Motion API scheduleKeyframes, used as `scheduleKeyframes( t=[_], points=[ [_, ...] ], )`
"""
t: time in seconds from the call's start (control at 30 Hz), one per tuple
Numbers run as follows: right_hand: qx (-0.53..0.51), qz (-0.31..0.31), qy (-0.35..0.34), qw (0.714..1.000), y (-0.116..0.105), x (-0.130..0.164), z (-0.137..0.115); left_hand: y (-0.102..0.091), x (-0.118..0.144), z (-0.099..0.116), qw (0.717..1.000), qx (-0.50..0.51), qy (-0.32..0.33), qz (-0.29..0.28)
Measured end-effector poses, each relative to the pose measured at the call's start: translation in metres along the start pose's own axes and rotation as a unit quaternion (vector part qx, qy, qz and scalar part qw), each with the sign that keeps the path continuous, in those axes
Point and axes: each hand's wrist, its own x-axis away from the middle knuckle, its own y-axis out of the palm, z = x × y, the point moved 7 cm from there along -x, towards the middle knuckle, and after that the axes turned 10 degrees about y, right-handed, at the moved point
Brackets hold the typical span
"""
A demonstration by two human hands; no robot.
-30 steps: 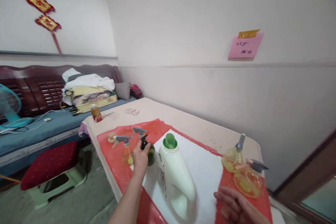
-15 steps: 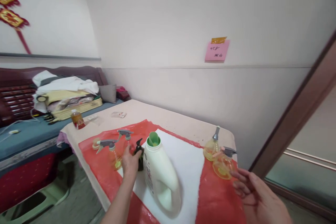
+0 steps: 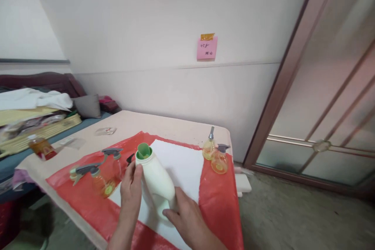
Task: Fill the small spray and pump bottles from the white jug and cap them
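Note:
A white detergent jug point(image 3: 159, 179) with a green spout in its open mouth stands between my hands on a white sheet point(image 3: 181, 164). My left hand point(image 3: 131, 189) is against its left side, just below the neck, fingers curved along it. Around the handle side, low on the right, my right hand point(image 3: 187, 213) is closed, with the thumb in front. Behind my left fingers shows the black nozzle of a pump bottle point(image 3: 130, 159); my hand hides the rest of it. Two clear spray bottles with grey triggers, a nearer one point(image 3: 101, 181) and a farther one point(image 3: 116, 164), are to the left.
On the red plastic cover point(image 3: 218, 203), two round yellowish bottles, one point(image 3: 208, 150) behind the other point(image 3: 219, 163), stand at the right. A bottle of amber liquid point(image 3: 42, 147) and a small clear packet point(image 3: 105, 131) lie farther left. A pink note point(image 3: 206, 49) is taped to the wall.
My left hand has left the black pump bottle for the jug. My right hand has come from beside the round bottles onto the jug's handle side. The view has turned right.

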Motion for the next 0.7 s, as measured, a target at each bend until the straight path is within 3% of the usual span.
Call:
scheduleKeyframes(
  t=[0.17,0.27,0.4,0.5,0.57,0.7],
  points=[
    [0.077,0.027,-0.001,0.997,-0.015,-0.015,0.003,0.009,0.003,0.012,0.999,0.001,0.001,-0.043],
    [0.090,0.047,0.007,0.995,-0.033,-0.022,0.013,0.027,0.007,0.022,0.995,0.052,0.024,-0.084],
    [0.078,0.056,0.007,0.995,-0.044,-0.020,0.024,0.043,0.010,0.019,0.993,0.049,0.022,-0.106],
    [0.039,0.040,-0.009,0.998,-0.054,-0.020,0.029,0.039,0.008,0.013,0.996,0.034,0.001,-0.078],
    [-0.003,0.068,-0.008,0.998,-0.074,-0.026,0.037,0.029,0.007,0.014,0.999,0.033,-0.008,-0.035],
    [-0.079,0.252,0.046,0.963,-0.147,-0.047,0.075,0.007,0.012,0.031,0.993,0.049,0.015,0.110]
  ],
)
